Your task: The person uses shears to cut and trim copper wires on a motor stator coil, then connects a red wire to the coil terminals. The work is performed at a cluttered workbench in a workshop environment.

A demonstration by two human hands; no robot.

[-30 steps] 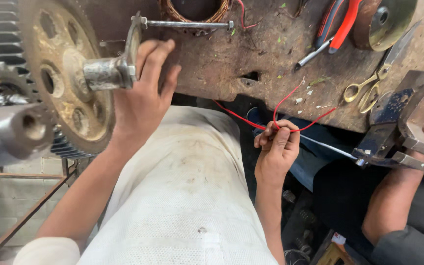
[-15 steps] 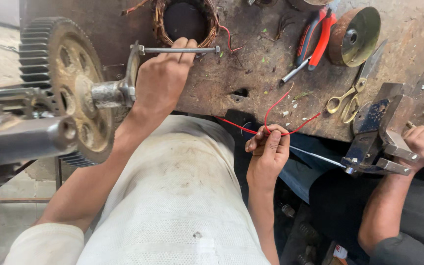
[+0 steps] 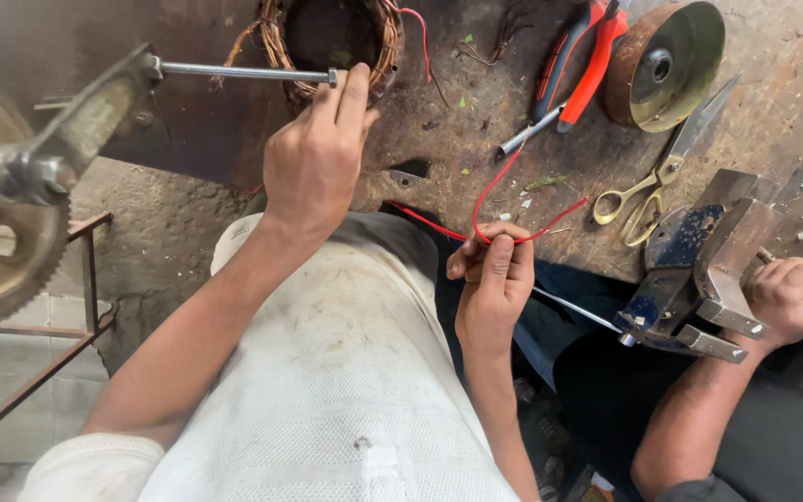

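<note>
While your left hand [image 3: 313, 163] rests its fingers [image 3: 350, 98] on the end of the steel crank rod [image 3: 243, 72], keep the grip light and even, so the handle turns smoothly and the geared winder [image 3: 2, 242] at your far left does not jerk. That hand is reaching up and forward from a nearly straight arm, knuckles toward you, fingertips curled loosely over the rod tip rather than clamped around it; the rod runs level from the crank arm to just in front of the copper-wound stator coil [image 3: 332, 37] lying on the bench [image 3: 476, 130]. Your right hand [image 3: 494, 274] sits low at the bench edge, wrist bent upward, thumb and forefinger pinched closed on the red wire [image 3: 485, 200], which loops up across the wood toward the coil. Judging by the slack, hold that wire with steady tension and let it slide through the pinch instead of tugging, or it may snag on the bench edge. Beyond the wire lie red-handled pliers [image 3: 573, 60], a brown metal disc [image 3: 666, 60] and yellow-handled scissors [image 3: 648, 191]. To your right another person's hand [image 3: 792, 297] grips a small blue-and-grey metal fixture [image 3: 699, 270]; keep your wire clear of it.
</note>
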